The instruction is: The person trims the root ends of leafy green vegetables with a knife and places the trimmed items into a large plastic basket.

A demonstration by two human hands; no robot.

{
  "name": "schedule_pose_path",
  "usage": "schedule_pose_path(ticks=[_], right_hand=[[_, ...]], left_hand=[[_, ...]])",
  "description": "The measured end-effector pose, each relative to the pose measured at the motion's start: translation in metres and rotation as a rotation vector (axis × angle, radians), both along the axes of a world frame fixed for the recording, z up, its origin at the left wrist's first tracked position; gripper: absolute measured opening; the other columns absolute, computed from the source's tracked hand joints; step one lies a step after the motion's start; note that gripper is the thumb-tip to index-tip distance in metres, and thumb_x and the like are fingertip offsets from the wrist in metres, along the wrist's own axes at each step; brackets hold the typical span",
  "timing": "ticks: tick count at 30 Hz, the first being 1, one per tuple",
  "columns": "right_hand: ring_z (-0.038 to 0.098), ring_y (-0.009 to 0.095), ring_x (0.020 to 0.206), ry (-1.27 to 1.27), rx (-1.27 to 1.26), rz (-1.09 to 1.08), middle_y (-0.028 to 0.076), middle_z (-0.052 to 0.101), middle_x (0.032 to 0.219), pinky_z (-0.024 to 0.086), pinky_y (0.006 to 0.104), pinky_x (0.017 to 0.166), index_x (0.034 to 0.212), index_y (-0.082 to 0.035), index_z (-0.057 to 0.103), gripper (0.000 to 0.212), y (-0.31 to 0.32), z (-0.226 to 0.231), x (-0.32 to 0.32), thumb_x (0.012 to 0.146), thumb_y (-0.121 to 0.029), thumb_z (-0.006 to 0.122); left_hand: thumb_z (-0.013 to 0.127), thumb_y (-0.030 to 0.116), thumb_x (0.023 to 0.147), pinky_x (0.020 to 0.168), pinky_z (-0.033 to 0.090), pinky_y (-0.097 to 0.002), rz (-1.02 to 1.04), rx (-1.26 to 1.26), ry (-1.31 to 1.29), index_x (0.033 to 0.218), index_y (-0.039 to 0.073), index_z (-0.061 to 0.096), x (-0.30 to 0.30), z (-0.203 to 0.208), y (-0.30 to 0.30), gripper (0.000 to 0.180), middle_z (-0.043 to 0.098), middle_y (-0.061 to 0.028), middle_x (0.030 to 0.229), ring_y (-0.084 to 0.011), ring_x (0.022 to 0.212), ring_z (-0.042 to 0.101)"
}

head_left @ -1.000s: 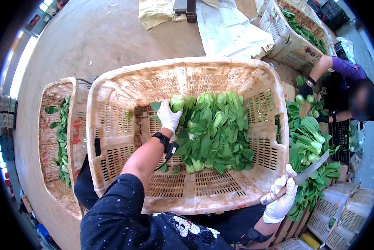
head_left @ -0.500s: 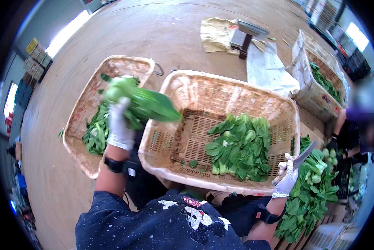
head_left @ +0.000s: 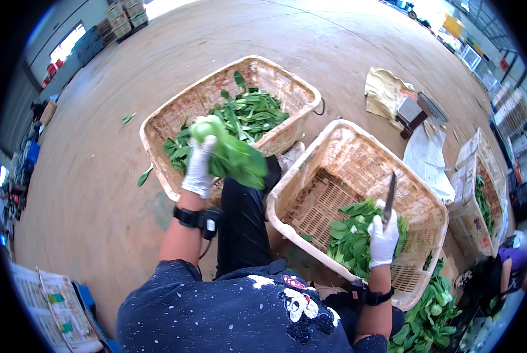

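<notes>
My left hand [head_left: 200, 167], in a white glove, is closed on a head of bok choy [head_left: 240, 157]. It holds the plant by its pale base, leaves pointing right, over the near side of the left basket [head_left: 213, 85]. Loose green leaves [head_left: 257, 115] lie in that basket. My right hand [head_left: 383, 240], also gloved, grips a knife [head_left: 390, 194] with the blade pointing up. It is above the right basket [head_left: 366, 147], where a pile of bok choy [head_left: 348, 232] lies at the near right part of the slatted bottom.
More bok choy [head_left: 425, 315] is heaped right of the right basket. Beyond stand another basket [head_left: 466, 223] with greens and a scale [head_left: 419, 112] beside a yellowish sack [head_left: 387, 94]. A person in purple [head_left: 510, 265] is at the far right. White crates [head_left: 54, 309] stand at lower left.
The view has turned left, so the baskets appear further right. My right hand has come from the right basket's rim to above its bok choy, knife now upright. My left hand still holds the bok choy.
</notes>
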State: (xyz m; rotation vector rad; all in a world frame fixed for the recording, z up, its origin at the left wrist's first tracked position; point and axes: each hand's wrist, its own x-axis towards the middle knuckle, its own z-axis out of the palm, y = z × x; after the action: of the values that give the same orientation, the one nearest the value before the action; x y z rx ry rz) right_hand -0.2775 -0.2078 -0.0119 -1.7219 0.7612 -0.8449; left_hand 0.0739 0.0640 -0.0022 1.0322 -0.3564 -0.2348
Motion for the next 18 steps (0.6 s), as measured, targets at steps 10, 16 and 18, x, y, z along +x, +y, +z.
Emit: schedule_pose_path(ticks=[10,16,18], right_hand=[[0.056,0.022,0.056,0.040,-1.190,0.426,0.003,0.051,0.066,0.045,0.0355,0.051,0.103,-0.017,0.064,0.027,0.070,0.088,0.173,0.077,-0.019,0.068],[0.057,0.019,0.058,-0.109,-1.293,0.529,0.001,0.050,0.066,0.045,0.0341,0.052,0.096,-0.016,0.062,0.023,0.092,0.093,0.231,0.075,-0.022,0.069],[0.057,0.019,0.060,-0.111,-1.302,0.547,0.001,0.051,0.067,0.045,0.0343,0.053,0.095,-0.016,0.061,0.024,0.094,0.090,0.243,0.073,-0.022,0.069]], left_hand=[[0.088,0.020,0.065,0.092,0.049,-0.0303,-0.062,0.348,-0.364,0.127,0.008,0.051,-0.049,0.034,-0.019,0.073,0.061,-0.0055,0.115,-0.0143,0.104,0.059],[0.082,0.015,0.073,0.088,0.051,-0.0288,-0.127,0.298,-0.336,0.120,0.006,0.055,-0.041,0.039,-0.004,0.055,0.064,-0.0047,0.111,-0.0128,0.100,0.061],[0.082,0.016,0.073,0.086,0.051,-0.0288,-0.127,0.346,-0.356,0.116,0.006,0.057,-0.036,0.040,0.002,0.050,0.065,-0.0039,0.108,-0.0123,0.097,0.062]])
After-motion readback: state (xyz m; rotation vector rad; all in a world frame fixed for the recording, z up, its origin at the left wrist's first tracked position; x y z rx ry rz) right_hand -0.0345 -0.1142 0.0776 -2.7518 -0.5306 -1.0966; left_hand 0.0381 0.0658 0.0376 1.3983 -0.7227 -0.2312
